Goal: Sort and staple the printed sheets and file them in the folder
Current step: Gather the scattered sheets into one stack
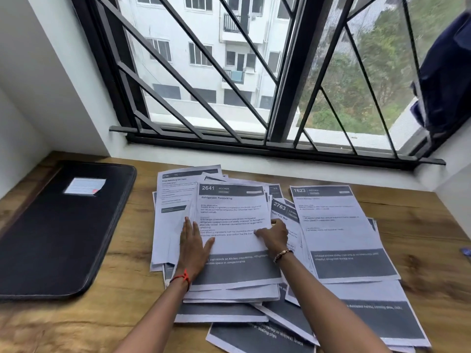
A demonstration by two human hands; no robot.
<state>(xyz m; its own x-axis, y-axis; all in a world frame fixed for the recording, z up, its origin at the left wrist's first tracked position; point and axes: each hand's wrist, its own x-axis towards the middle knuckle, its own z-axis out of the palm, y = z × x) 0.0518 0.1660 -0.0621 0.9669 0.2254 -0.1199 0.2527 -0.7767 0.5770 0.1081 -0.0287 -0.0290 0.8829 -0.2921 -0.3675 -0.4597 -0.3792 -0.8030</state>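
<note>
many printed sheets (356, 296), white with dark header and footer bands, are spread in a loose overlapping heap on the wooden table (122, 314), right of centre and below the window.

- sheet 2641 (234, 250), titled "refrigerator restocking", is laid on top of the middle stack.
- sheet 1623 (339, 225) is laid on top of the right-hand stack.
- sheet 2763 (283, 210) is partly covered between those two.
- left hand (195, 247) is laid flat, palm down, across the left edge of sheet 2641. its fingers are held straight and pressed together, and the thumb is spread out to the right onto the paper. a red thread (182, 277) is tied at the wrist.
- right hand (274, 238) is set at the right edge of sheet 2641. the thumb is laid on top of the paper and the fingers are curled at the edge, so the sheet is pinched. how far the fingertips reach beneath cannot be told. a beaded bracelet (283, 254) is worn at the wrist.
- black folder (51, 238) is laid closed and flat at the left of the table, apart from the sheets. a white label (85, 186) is fixed to its cover.
- window grille (204, 72), of black bars, is set behind the table.
- dark blue cloth (446, 72) is seen at the far right of the window.
</note>
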